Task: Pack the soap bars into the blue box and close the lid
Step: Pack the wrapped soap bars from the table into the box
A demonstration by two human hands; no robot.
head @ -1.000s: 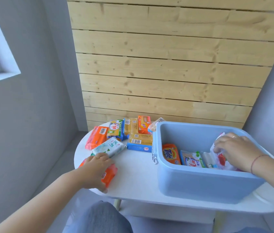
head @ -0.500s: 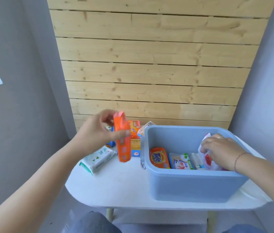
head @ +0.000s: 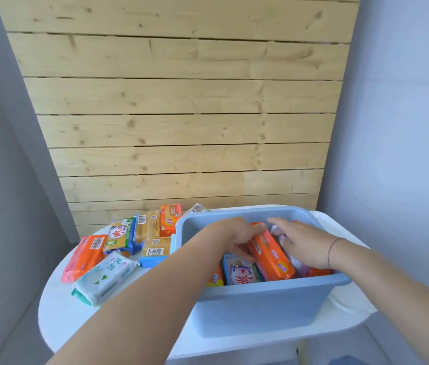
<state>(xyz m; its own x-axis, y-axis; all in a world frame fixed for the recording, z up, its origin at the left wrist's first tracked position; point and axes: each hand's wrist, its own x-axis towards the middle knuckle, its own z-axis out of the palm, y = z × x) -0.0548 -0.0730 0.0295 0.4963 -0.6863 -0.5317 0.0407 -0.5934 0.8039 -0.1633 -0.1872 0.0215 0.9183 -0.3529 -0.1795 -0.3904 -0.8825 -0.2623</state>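
Note:
The blue box (head: 255,309) stands open on the right half of the white table (head: 76,320). Both my hands are inside it. My left hand (head: 237,237) grips an orange soap bar (head: 270,255), held tilted among the packs in the box. My right hand (head: 300,242) rests just right of that bar on a white wrapped pack (head: 278,230), fingers spread over it. Other soap packs lie on the box floor, among them a blue and white one (head: 242,273). No lid is visible.
Several soap bars lie on the table left of the box: a white and green pack (head: 105,279), an orange and pink one (head: 84,256), yellow ones (head: 155,246) and an orange one (head: 170,219). A wooden plank wall stands behind; grey walls close both sides.
My left hand lifted the orange soap bar off the table's front left, carried it right and lowered it into the box. My right hand stayed inside the box.

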